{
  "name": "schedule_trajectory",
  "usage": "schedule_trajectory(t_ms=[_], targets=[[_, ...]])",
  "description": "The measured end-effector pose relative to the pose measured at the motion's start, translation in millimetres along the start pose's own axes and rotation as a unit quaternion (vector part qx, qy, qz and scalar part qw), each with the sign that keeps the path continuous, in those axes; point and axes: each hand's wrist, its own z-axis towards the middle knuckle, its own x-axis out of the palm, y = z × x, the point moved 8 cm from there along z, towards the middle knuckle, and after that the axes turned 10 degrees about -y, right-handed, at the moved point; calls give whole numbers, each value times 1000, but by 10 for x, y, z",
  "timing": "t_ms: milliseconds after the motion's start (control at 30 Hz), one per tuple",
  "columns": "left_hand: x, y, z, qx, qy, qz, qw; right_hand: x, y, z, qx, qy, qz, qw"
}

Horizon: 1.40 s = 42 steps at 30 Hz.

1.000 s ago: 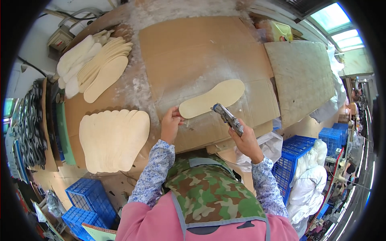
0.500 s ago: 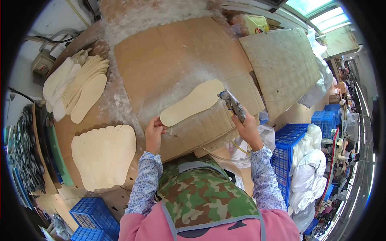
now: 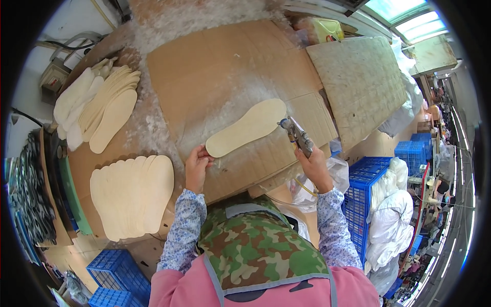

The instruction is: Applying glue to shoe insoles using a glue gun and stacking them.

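A cream insole (image 3: 245, 129) lies slantwise over the cardboard sheet (image 3: 204, 71) in front of me. My left hand (image 3: 197, 165) pinches the insole's lower left end between thumb and fingers. My right hand (image 3: 314, 166) is wrapped round the grip of a metal spray gun (image 3: 300, 138). The gun's nozzle points left, close to the insole's wide right end, apart from it. A yellowish hose (image 3: 305, 188) runs down below my right hand. Whether the gun's trigger is pressed I cannot tell.
Left of the cardboard, a fanned row of insoles (image 3: 133, 197) lies near me, with another insole pile (image 3: 110, 105) beyond. A stained board (image 3: 358, 87) lies at the right. Blue crates (image 3: 364, 199) and white bags (image 3: 391, 225) stand lower right; another blue crate (image 3: 120, 276) is lower left.
The view has shifted very slightly. Both hands keep their grips, and the insole and spray gun stay almost where they were relative to each other.
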Motion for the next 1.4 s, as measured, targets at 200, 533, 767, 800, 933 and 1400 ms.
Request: schedule_trajectory(t_ms=[200, 533, 767, 800, 933, 1400], targets=[[4, 10, 7, -6, 14, -12, 1000, 260, 61, -204, -10, 43, 28, 999], [-16, 46, 27, -12, 19, -24, 999, 597, 375, -421, -16, 120, 36, 992], [-18, 86, 66, -16, 25, -23, 999, 845, 819, -585, -33, 189, 81, 978], [-17, 90, 70, -16, 25, -23, 999, 858, 849, -594, -36, 193, 91, 976], [-9, 104, 79, -20, 24, -14, 999, 812, 757, -464, -36, 178, 93, 979], [122, -115, 87, 72, -52, 105, 991, 270, 8, 246, -25, 71, 41, 996]])
